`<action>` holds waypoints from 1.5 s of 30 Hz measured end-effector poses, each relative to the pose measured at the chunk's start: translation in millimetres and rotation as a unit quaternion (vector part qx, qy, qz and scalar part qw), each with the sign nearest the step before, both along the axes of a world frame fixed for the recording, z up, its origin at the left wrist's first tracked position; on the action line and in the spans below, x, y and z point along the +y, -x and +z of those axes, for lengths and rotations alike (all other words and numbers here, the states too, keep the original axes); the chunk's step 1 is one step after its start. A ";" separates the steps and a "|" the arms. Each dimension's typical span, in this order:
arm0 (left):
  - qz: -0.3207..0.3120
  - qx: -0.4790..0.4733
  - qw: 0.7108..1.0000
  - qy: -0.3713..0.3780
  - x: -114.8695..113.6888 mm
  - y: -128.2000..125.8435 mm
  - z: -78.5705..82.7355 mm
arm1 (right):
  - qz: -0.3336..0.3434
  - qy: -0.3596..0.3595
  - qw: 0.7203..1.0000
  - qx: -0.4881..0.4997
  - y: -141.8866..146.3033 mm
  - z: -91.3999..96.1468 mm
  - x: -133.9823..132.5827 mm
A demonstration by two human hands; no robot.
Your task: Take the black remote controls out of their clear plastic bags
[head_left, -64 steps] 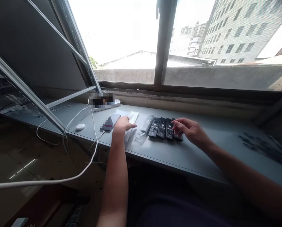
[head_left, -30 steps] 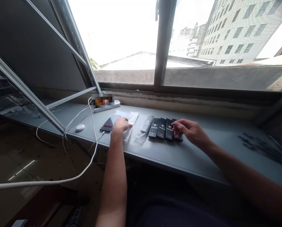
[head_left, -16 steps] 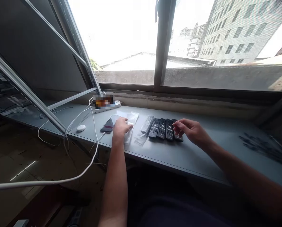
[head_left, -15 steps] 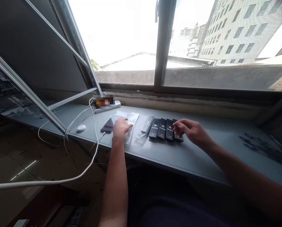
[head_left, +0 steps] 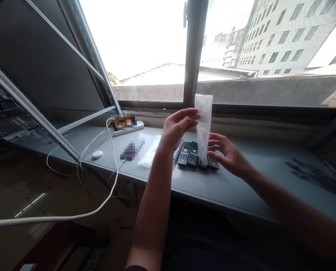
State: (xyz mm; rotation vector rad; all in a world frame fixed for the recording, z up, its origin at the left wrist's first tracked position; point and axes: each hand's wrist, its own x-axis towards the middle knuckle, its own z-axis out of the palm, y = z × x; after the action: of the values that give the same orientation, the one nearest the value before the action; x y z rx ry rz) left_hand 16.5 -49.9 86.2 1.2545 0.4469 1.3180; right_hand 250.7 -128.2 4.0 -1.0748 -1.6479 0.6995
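A narrow translucent plastic bag (head_left: 204, 116) hangs upright above the table, its upper left edge pinched by my left hand (head_left: 177, 130). My right hand (head_left: 227, 153) is beside the lower end of the bag, thumb and fingers apart; whether a fingertip touches the plastic I cannot tell. Beneath the bag lies a row of several black remote controls (head_left: 184, 154), side by side, partly covered by the bag and my right fingers. Left of them, a pile of clear plastic bags (head_left: 148, 155) rests on the table, partly behind my left forearm.
A phone (head_left: 131, 150) with a charging cable lies left of the bags. Beyond it are a white round object (head_left: 97, 154), a power strip (head_left: 128, 128) and a looping white cable (head_left: 113, 184). Dark gloves (head_left: 311, 175) lie at right. A metal frame (head_left: 91, 67) slants at left.
My left hand has lifted a plastic bag off the pile and carried it up and right, over the remotes. My right hand has opened beside it.
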 end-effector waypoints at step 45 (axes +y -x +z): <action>-0.173 0.046 0.969 0.170 30.2 -64.5 -94.0 | -0.054 0.113 0.977 0.172 -7.8 -2.6 10.5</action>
State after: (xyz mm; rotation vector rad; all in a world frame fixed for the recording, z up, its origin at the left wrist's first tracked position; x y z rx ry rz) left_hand 81.0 -19.7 -7.8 1.0497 0.4722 0.8479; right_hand 258.5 -117.7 1.4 -1.1208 -1.2271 0.9595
